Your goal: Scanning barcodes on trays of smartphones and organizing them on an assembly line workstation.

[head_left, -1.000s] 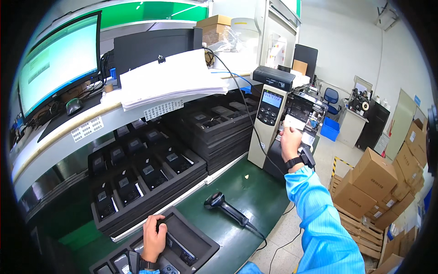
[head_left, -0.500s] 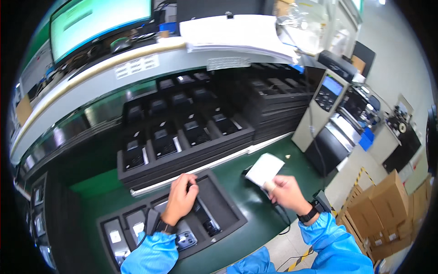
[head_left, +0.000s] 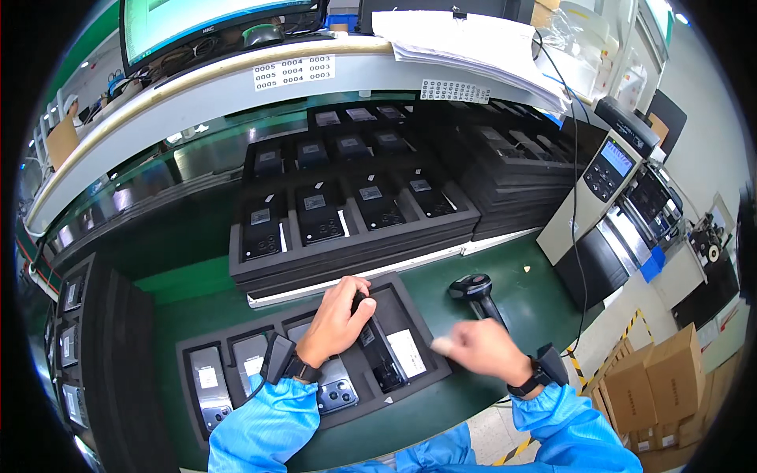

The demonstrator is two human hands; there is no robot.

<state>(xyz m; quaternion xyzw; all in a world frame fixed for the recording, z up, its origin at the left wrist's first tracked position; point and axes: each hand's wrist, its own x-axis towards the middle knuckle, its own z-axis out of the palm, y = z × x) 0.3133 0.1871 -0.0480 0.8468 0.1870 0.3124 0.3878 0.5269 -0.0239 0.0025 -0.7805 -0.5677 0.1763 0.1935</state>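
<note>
My left hand is closed round the upper end of a black phone, tilted in the right compartment of a black foam tray. A white card lies beside that phone in the same compartment. Silver-grey phones with white stickers fill the tray's other compartments, one partly covered by my left forearm. Just right of the tray hovers my right hand. It is blurred, its fingers look curled, and no card shows in it. Behind it a black handheld scanner rests on the green bench.
Stacked foam trays with black boxed-in phones stand behind; more foam trays are at the left. A label printer stands right, its cable hanging down. Papers and a monitor sit on the shelf. Cardboard boxes are on the floor.
The white card has left my right hand and now lies in the tray beside the black phone. My right hand has moved slightly left, and the scanner is uncovered. My left hand keeps its hold.
</note>
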